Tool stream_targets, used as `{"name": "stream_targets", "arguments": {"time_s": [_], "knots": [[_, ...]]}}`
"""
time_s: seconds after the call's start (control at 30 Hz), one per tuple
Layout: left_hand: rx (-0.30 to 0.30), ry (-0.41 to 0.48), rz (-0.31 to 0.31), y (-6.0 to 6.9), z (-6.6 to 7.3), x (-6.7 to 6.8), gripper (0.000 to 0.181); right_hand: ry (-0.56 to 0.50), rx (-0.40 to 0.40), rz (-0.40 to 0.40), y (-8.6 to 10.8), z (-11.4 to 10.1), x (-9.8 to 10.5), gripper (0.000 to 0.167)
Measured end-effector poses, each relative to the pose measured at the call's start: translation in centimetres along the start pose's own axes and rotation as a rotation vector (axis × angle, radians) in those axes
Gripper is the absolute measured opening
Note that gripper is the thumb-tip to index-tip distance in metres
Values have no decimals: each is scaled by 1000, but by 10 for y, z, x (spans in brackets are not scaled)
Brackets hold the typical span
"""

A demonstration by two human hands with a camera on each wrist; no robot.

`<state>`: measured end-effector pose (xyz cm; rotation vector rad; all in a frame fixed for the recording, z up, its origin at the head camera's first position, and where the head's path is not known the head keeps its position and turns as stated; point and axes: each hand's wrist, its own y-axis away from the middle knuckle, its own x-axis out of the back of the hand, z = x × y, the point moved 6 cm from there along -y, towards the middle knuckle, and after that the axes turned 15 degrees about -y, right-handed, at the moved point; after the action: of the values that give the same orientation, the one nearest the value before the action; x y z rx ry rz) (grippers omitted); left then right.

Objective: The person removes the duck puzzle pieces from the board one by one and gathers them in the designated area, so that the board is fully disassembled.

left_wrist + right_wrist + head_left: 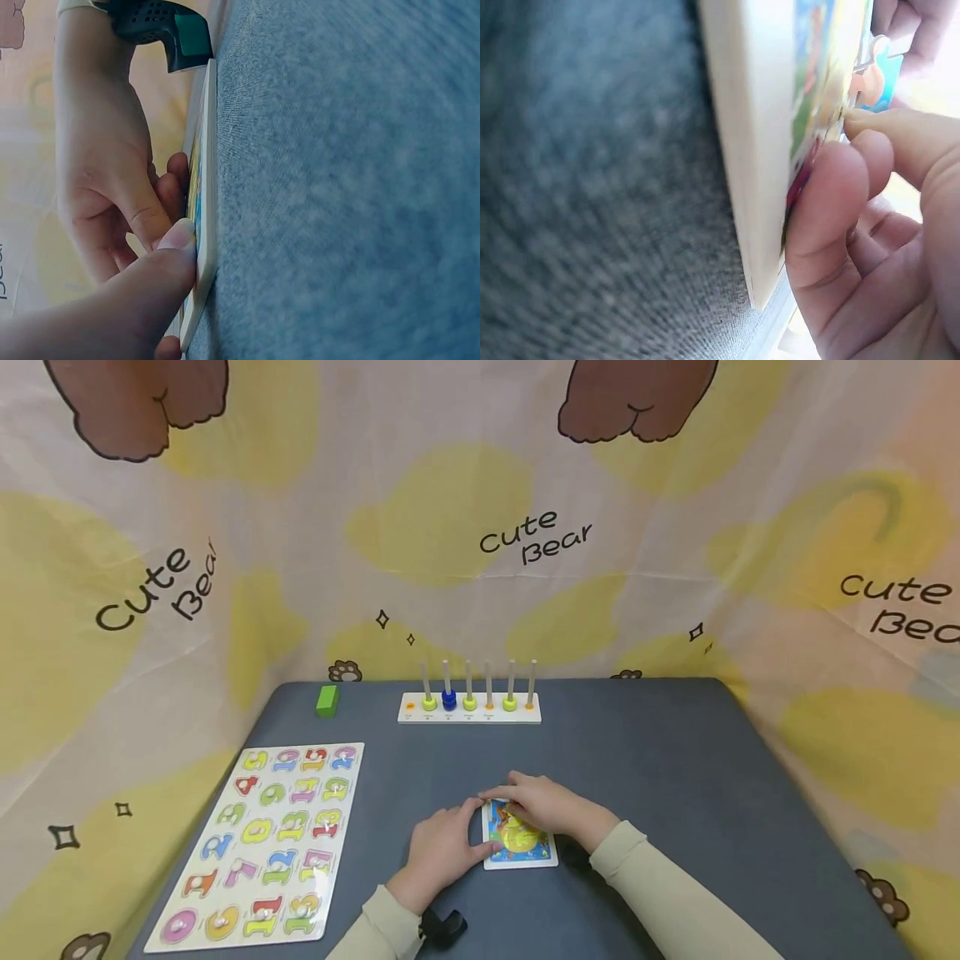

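A small jigsaw puzzle (525, 847) with a white border and a yellow and blue picture lies flat on the table. My left hand (441, 852) holds its left side, the thumb on the near part of the edge and the index finger by the far left corner. Over the far part of the puzzle, my right hand (553, 806) has its fingers bent down onto the picture. The right wrist view shows an orange and blue puzzle piece (885, 79) standing tilted above the board, beside the right fingertips (859, 120). The fingers partly hide their contact with it.
A white number board (247, 852) with colourful numerals lies at the left of the dark grey table (637, 743). Behind stand a green block (327, 702) and a white peg stand (480, 717) carrying rings. Printed cloth (465, 610) rises behind the table.
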<state>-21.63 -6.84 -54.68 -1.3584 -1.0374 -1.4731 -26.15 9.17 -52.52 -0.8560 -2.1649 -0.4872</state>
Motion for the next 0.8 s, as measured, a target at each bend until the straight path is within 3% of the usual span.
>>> {"name": "stream_targets", "arguments": {"time_s": [0.33, 0.63, 0.8], "knots": [[-15, 19, -12, 3, 4, -3, 83, -84, -8, 57, 8, 4, -1, 27], [-19, 32, -7, 0, 3, 2, 83, -24, -34, 54, 7, -2, 3, 13], [-7, 25, -14, 0, 2, 4, 83, -67, -66, 47, 5, -1, 6, 10]]}}
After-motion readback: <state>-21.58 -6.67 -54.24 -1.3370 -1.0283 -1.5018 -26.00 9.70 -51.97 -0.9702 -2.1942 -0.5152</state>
